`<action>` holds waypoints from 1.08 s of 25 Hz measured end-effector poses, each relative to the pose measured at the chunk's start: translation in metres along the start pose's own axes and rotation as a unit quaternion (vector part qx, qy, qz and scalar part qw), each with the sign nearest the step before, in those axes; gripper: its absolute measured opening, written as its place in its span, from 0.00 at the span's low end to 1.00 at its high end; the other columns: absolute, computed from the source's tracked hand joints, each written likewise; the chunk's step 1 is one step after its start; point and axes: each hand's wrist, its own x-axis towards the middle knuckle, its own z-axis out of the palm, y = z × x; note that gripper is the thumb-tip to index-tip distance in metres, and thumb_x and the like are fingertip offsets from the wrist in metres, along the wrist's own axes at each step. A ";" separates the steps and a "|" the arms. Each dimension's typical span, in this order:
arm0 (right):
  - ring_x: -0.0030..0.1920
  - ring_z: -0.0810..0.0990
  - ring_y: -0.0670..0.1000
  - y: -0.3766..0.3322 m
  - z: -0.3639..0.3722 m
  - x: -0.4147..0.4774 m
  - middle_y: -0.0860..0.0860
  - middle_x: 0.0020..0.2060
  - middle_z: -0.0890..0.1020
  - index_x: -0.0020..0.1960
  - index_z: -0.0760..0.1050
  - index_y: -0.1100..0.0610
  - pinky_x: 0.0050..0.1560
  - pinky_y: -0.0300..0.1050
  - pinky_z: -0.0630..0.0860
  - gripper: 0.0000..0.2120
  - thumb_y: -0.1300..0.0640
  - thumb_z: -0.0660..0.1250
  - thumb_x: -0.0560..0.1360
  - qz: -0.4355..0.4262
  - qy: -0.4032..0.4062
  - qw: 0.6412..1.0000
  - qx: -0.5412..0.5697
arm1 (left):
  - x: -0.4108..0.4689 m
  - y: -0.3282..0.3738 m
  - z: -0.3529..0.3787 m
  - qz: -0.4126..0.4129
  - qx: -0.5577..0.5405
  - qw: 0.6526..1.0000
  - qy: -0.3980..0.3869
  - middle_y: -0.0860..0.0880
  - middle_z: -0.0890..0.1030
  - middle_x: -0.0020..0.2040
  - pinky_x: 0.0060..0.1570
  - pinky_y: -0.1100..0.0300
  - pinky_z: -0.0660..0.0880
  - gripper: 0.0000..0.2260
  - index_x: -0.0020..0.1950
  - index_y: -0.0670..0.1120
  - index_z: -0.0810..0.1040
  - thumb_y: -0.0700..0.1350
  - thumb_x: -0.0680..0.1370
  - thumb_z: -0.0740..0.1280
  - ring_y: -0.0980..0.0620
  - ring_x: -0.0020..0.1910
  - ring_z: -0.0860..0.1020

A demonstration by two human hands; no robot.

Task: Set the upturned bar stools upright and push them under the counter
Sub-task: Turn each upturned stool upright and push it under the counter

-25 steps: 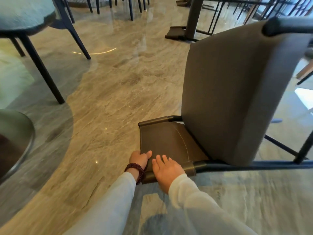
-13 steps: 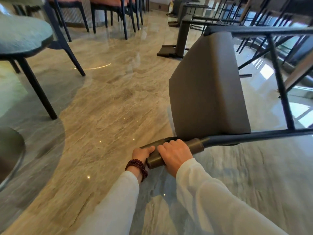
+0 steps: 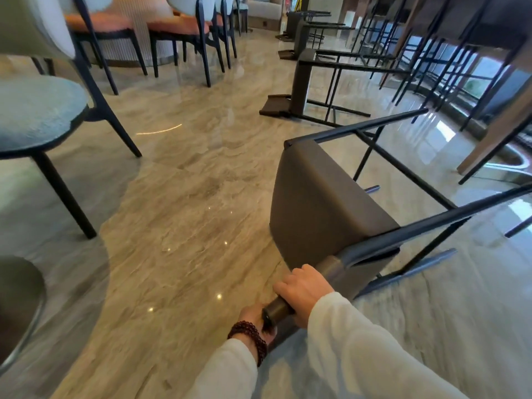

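Loose white long sleeves (image 3: 368,349); dark red bead bracelet (image 3: 250,336), left wrist

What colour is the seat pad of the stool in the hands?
The seat pad is dark grey-brown; head view.

A restaurant or bar lounge, shown by the polished marble floor (image 3: 187,197), rows of upholstered dining chairs (image 3: 184,27), tipped-over bar stools (image 3: 302,82) and a long counter (image 3: 495,27) beside windows (image 3: 486,67).
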 end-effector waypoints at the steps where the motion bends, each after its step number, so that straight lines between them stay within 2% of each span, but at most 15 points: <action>1: 0.50 0.75 0.57 0.002 -0.001 0.001 0.53 0.49 0.78 0.54 0.70 0.53 0.48 0.48 0.62 0.14 0.56 0.68 0.70 -0.003 -0.004 1.000 0.003 | -0.001 0.002 0.002 -0.001 -0.007 1.000 0.009 0.43 0.69 0.33 0.15 0.68 0.69 0.08 0.39 0.39 0.67 0.34 0.78 0.57 0.48 0.31 0.69; 6: 0.50 0.75 0.57 0.015 -0.025 0.007 0.53 0.50 0.78 0.55 0.69 0.53 0.48 0.48 0.63 0.15 0.57 0.67 0.71 0.006 -0.044 0.999 0.015 | -0.019 0.015 0.021 -0.018 0.014 0.999 0.039 0.43 0.70 0.32 0.13 0.68 0.68 0.09 0.37 0.37 0.67 0.32 0.78 0.58 0.47 0.30 0.69; 10: 0.51 0.76 0.57 0.042 -0.078 0.005 0.53 0.51 0.79 0.55 0.70 0.53 0.51 0.49 0.64 0.13 0.59 0.66 0.71 0.011 -0.076 0.996 0.034 | -0.059 0.033 0.055 -0.036 0.029 0.998 0.039 0.40 0.74 0.33 0.15 0.64 0.71 0.07 0.40 0.36 0.69 0.33 0.77 0.58 0.44 0.31 0.73; 12: 0.51 0.76 0.57 0.063 -0.108 0.008 0.53 0.50 0.79 0.53 0.70 0.53 0.53 0.49 0.65 0.12 0.60 0.67 0.71 0.017 -0.086 0.995 0.048 | -0.079 0.046 0.081 -0.037 0.027 0.998 0.037 0.38 0.77 0.29 0.15 0.62 0.72 0.07 0.41 0.35 0.71 0.35 0.78 0.58 0.43 0.26 0.76; 14: 0.50 0.76 0.57 0.085 -0.139 0.017 0.53 0.48 0.80 0.51 0.69 0.52 0.52 0.50 0.65 0.12 0.60 0.67 0.70 0.015 -0.098 0.993 0.063 | -0.092 0.062 0.106 -0.026 0.024 0.998 0.051 0.41 0.74 0.22 0.16 0.62 0.72 0.09 0.39 0.36 0.72 0.39 0.78 0.58 0.47 0.18 0.74; 17: 0.49 0.77 0.57 0.130 -0.190 0.032 0.52 0.46 0.80 0.46 0.67 0.50 0.50 0.49 0.63 0.12 0.61 0.66 0.69 0.002 -0.118 0.988 0.102 | -0.121 0.089 0.153 -0.015 0.037 0.996 0.086 0.41 0.75 0.28 0.18 0.60 0.74 0.15 0.40 0.36 0.73 0.47 0.79 0.58 0.44 0.23 0.76; 19: 0.48 0.77 0.57 0.164 -0.227 0.043 0.52 0.45 0.80 0.45 0.66 0.49 0.51 0.49 0.64 0.12 0.62 0.66 0.69 0.000 -0.128 0.985 0.116 | -0.142 0.110 0.184 0.006 0.059 0.994 0.097 0.40 0.77 0.32 0.25 0.60 0.76 0.18 0.41 0.37 0.73 0.49 0.80 0.53 0.43 0.26 0.78; 22: 0.45 0.76 0.56 0.215 -0.280 0.058 0.49 0.40 0.76 0.44 0.68 0.49 0.54 0.49 0.66 0.10 0.62 0.65 0.70 0.016 -0.124 0.979 0.159 | -0.170 0.139 0.236 0.039 0.086 0.991 0.094 0.40 0.79 0.37 0.36 0.57 0.73 0.15 0.43 0.38 0.72 0.45 0.79 0.51 0.43 0.32 0.80; 25: 0.45 0.73 0.55 0.265 -0.324 0.072 0.49 0.40 0.74 0.43 0.70 0.49 0.47 0.46 0.66 0.09 0.63 0.63 0.70 0.052 -0.117 0.970 0.206 | -0.187 0.169 0.293 0.058 0.123 0.988 0.072 0.42 0.78 0.38 0.35 0.57 0.72 0.07 0.42 0.40 0.70 0.36 0.76 0.54 0.47 0.31 0.80; 27: 0.49 0.74 0.57 0.297 -0.347 0.081 0.50 0.45 0.78 0.44 0.73 0.50 0.47 0.46 0.69 0.09 0.63 0.63 0.70 0.078 -0.107 0.964 0.231 | -0.190 0.187 0.324 0.088 0.226 0.967 0.074 0.44 0.77 0.37 0.35 0.58 0.73 0.06 0.41 0.39 0.71 0.33 0.76 0.58 0.50 0.29 0.80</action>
